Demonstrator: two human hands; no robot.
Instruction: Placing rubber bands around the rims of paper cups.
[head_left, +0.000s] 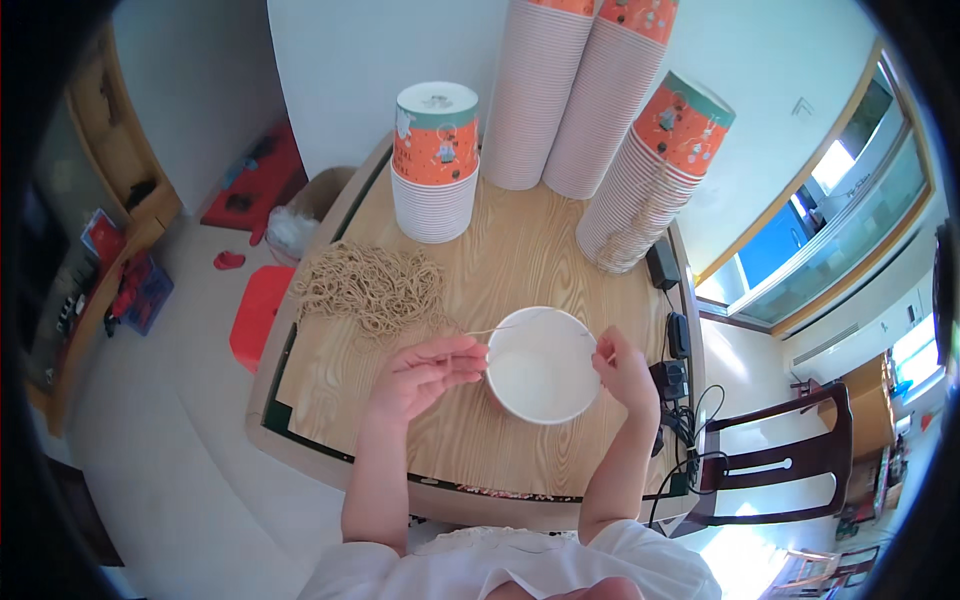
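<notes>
**White tub between the two grips, a strand of twine at its rim**

The tub stands on the worktop, mouth up, directly between the left grip and the right grip. The left grip has its fingers extended and close together, tips at the near side of the rim; the strand passes by those fingertips and reaches the tub's mouth, but whether it is pinched cannot be told. The right grip is more curled, thumb and bent fingers drawn in at the opposite rim; what it has hold of, if anything, is hidden.

The tub looks like thin coated paperboard: probably light, fairly smooth, and apt to dent if its wall is squeezed. The rolled rim should be the stiffest place to take hold, with a light pinch on opposite sides. The twine appears soft, limp and easily snarled; its loose pile lies just beyond the left grip.

Farther beyond the left grip is a short tub stack; beyond the right grip stands a leaning tub stack. Both show orange and green bands with small pictures. Printed lettering shows on the short stack's orange band, partly turned away; no label can be made out on the tub between the grips.
</notes>
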